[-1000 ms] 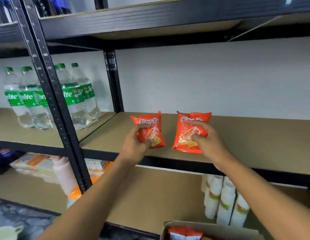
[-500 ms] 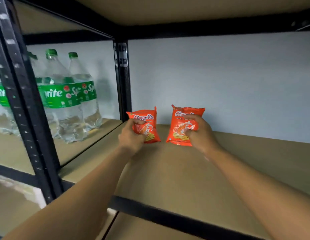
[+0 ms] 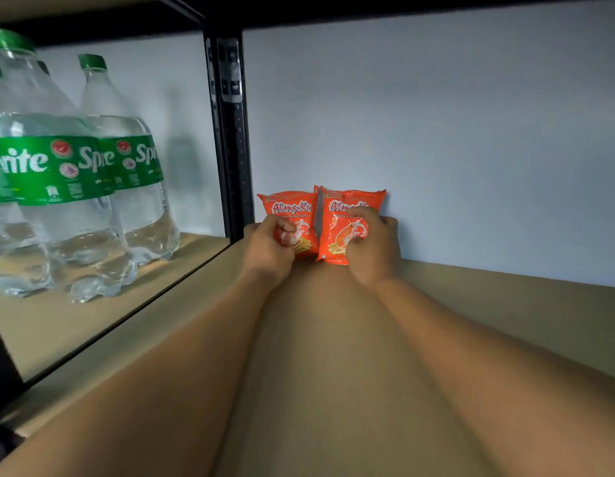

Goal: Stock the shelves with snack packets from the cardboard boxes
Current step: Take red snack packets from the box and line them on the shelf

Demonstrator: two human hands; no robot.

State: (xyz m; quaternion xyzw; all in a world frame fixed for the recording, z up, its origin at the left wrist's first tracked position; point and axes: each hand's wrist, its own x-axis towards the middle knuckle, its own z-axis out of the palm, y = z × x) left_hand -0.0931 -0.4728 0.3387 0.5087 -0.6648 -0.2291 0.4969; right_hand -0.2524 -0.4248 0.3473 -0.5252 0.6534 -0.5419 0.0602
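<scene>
So this looks like the very start of the stocking job. Two orange snack packets stand upright side by side at the far back of the shelf point(image 3: 505, 304), edges touching, right up near the wall point(image 3: 436, 132) and just right of the black post point(image 3: 230, 132). The left hand point(image 3: 270, 247) has its fingers curled round the left packet point(image 3: 292, 210), and the right hand point(image 3: 374, 246) grips the right packet point(image 3: 347, 204) the same way, so neither is let go yet. I'd say they're basically placed and just need releasing. The rest of this shelf is bare board, so there's loads left to fill. The boxes aren't in view. The soda bottles point(image 3: 58, 166) sit in the bay to the left.
</scene>
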